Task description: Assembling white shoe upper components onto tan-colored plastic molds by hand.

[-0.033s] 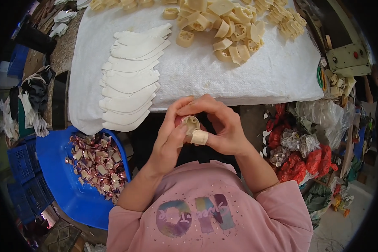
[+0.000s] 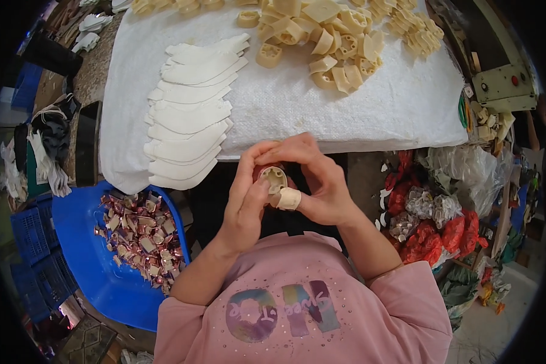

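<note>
**Small cream moulded piece held in both hands over the bench edge**

A small cream-coloured moulded piece (image 2: 275, 178), rounded and pierced with several holes on its upper face, is held just below the near edge of the bench, above the lap. It is closed on from both sides: the left hand (image 2: 247, 203) is curled against it from the left, and the right hand (image 2: 321, 182) is wrapped over it from above and the right. A reddish part is seen beneath the piece, but its shape cannot be made out. The right thumb is bound in a pale tape wrap (image 2: 288, 198), which lies just beside the piece.

The bench is covered by a white woven sheet (image 2: 321, 112) of coarse, sack-like texture. On its left part a fanned stack of flat white cut-outs (image 2: 191, 118), smooth and curved to a point, is laid in overlapping rows. At the far side a loose heap of cream blocks (image 2: 333, 42) is noted, some wedge-shaped, some round with holes like the held piece.

To the left, a blue plastic tub (image 2: 97, 273) is seen at floor level, holding small glossy red-and-silver pieces (image 2: 138, 236). To the right, clear crinkled bags (image 2: 434, 218) of red and pale contents are piled. A pink sleeved top with a printed front is worn.
</note>
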